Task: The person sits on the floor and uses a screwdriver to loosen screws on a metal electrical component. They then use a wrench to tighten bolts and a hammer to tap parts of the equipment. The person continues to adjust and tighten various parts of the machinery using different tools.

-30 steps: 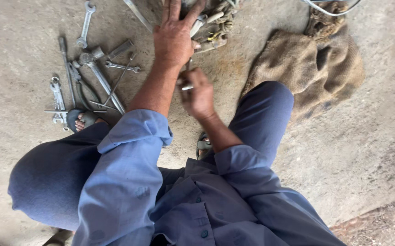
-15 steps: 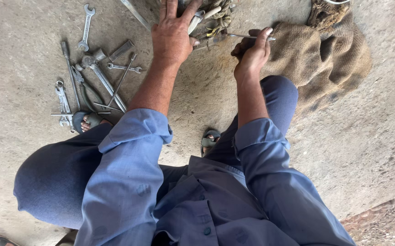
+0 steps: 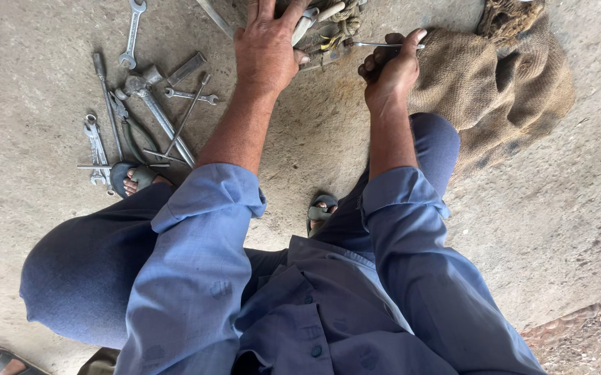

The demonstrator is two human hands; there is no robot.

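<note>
At the top of the head view, on a bare concrete floor point(image 3: 578, 208):

Right hand point(image 3: 389, 69): fingers curled shut around a thin metal rod point(image 3: 384, 46), which lies roughly level and juts past the fist on both sides. The end beyond the thumb reaches over the burlap sack; the opposite end points toward the other hand.

Left hand point(image 3: 267, 43): palm down, fingers spread flat and pressing on a cluttered pile of parts point(image 3: 328, 31), metal pieces and a knot of cord, partly cut off by the frame edge. The hand grips nothing that can be made out; what lies beneath the palm is hidden.

Burlap sack point(image 3: 495, 90): crumpled, just beyond the right fist on its outer side, touching or nearly touching the knuckles.

Loose tools, well out to the outer side of the left hand: an open-ended spanner point(image 3: 132, 35); a long-handled wrench point(image 3: 155, 111); a small spanner point(image 3: 189, 95); pliers point(image 3: 132, 139); a pair of spanners point(image 3: 95, 147) lying side by side.

Person: squatting, blue sleeves and trousers; one sandalled foot point(image 3: 134, 179) touching the tool scatter, the other point(image 3: 320, 212) below and between the two forearms.
</note>
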